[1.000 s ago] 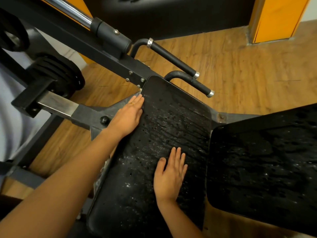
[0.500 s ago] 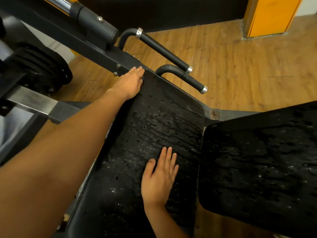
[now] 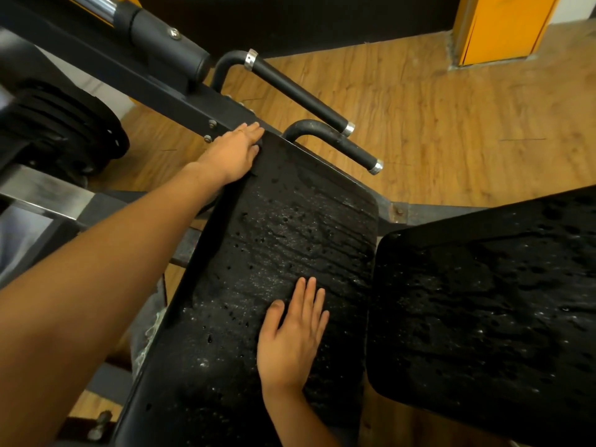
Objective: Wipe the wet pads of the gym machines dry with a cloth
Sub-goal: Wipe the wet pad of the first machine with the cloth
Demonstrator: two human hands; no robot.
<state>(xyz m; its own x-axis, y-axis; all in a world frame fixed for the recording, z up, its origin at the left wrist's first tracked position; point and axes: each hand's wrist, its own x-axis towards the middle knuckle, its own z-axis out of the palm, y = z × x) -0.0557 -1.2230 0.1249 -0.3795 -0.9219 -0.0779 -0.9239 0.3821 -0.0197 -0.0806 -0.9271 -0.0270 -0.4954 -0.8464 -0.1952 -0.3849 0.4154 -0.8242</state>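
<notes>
Wet gym-machine pads under two bare hands: the near end of the long pad (image 3: 290,240) is cut off by the frame's lower edge, the second pad (image 3: 483,301) just to its right is cropped at the right edge, and the stacked weight plates (image 3: 64,130) at far left are blurred. The left hand (image 3: 233,153) is stretched to the long pad's far left corner, its fingers (image 3: 251,130) laid straight and released over the edge. The right hand (image 3: 292,337) is pressed flat on the pad's near middle, fingers straight and together, grasping nothing. Both black pads are seen beaded and streaked with water, above a wooden floor (image 3: 451,124). Two black handles (image 3: 300,91) are seen beyond the far corner.
</notes>
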